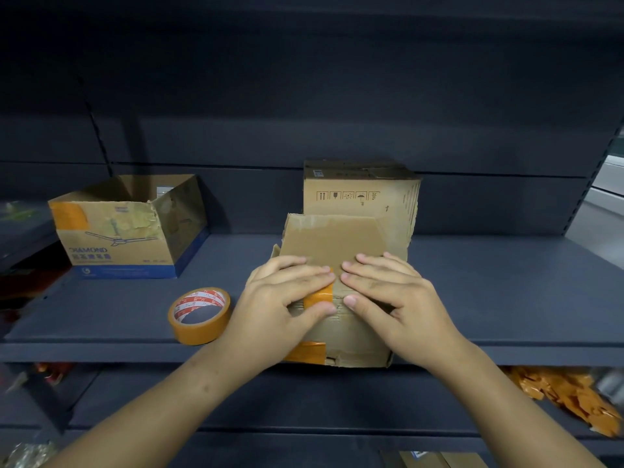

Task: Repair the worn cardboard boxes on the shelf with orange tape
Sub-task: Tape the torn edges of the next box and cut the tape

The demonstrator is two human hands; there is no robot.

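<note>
A worn brown cardboard box (351, 336) lies at the front edge of the dark shelf (506, 298), one flap (332, 241) raised behind it. My left hand (283, 298) and my right hand (388, 295) both press flat on its top, fingertips meeting over a strip of orange tape (318, 296). A second orange strip (305, 352) covers the box's front left corner. The roll of orange tape (200, 315) lies flat on the shelf just left of my left hand.
An open, torn box (128, 238) printed with a ceiling fan and an orange patch stands at the left. A taller brown box (361, 194) stands behind the one under my hands. Orange packets (560, 396) fill the lower shelf at right.
</note>
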